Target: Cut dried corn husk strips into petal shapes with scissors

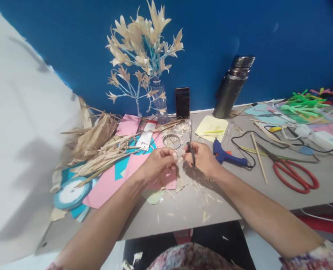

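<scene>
My left hand (156,165) is closed in a pinch on a small pale piece of dried husk (174,156) above the table's middle. Close beside it on the right, my right hand (203,159) grips small scissors (190,135) with dark handles, their blades pointing away from me. The right fingertips nearly meet the left ones; whether they also touch the husk I cannot tell. Pale scraps (194,180) lie scattered under both hands. A pink sheet (104,191) spreads beneath my left wrist, and a roll of tape (172,141) lies just beyond the hands.
Dried husks (93,140) and a blue ribbon spool (72,193) crowd the left. Husk flowers (144,41) stand at the wall near a phone (182,103) and a flask (234,88). Rightward lie a blue glue gun (228,155), a cable and red-handled scissors (294,176).
</scene>
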`<state>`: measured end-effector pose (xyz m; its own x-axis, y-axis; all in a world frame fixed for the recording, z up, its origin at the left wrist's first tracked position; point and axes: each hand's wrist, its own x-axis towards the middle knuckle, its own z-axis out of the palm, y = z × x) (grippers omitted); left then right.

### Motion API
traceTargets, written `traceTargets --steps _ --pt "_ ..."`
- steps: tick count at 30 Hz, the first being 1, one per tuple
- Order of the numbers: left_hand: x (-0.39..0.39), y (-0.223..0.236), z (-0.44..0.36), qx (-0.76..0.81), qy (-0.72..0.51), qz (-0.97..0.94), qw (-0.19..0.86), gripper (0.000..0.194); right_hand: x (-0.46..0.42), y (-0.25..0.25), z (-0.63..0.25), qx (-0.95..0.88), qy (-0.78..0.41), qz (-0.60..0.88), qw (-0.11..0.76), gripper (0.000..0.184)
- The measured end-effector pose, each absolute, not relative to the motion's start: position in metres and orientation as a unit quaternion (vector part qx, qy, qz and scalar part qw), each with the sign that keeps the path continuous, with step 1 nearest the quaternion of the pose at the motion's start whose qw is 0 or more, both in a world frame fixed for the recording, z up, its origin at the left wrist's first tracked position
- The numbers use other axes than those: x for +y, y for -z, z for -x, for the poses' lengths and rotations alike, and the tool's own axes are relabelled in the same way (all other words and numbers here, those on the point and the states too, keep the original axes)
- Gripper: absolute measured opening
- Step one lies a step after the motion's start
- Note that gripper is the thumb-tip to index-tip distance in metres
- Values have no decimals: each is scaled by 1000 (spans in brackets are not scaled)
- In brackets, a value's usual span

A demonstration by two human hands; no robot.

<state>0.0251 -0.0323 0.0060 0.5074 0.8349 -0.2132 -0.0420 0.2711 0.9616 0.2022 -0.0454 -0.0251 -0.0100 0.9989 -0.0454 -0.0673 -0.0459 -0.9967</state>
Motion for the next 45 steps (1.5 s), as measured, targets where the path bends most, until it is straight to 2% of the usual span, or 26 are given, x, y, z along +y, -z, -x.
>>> traceTargets --steps 3,8,12,18,22,25,29,35,39,45 --pt "-24 -14 -12 313 -309 -501 746 26 -39 21 -208 -399 -553 483 549 20" --pt "-13 -10 -2 422 -208 -650 597 14 -39 19 -207 -381 -614 430 541 23" --pt "-20 -10 -12 455 -259 -649 552 19 -47 22 -202 -465 -582 449 493 18" --pt "-32 -8 -24 423 -289 -602 612 26 -55 19 -198 -528 -566 452 444 18" --pt "-31 0 -26 411 -350 -505 673 28 -54 19 -198 -515 -559 454 465 26" --pt "-31 3 -28 390 -371 -450 712 29 -53 21 -198 -480 -569 455 489 24" --pt "-33 3 -30 381 -372 -413 739 30 -53 21 -198 -450 -574 455 511 22" --pt "-33 5 -31 386 -369 -427 730 29 -55 18 -199 -468 -605 428 482 27" --pt "-38 5 -35 333 -385 -360 781 29 -56 18 -196 -443 -605 417 513 28" --pt "-43 4 -33 237 -330 -333 851 25 -60 14 -195 -413 -664 334 526 27"
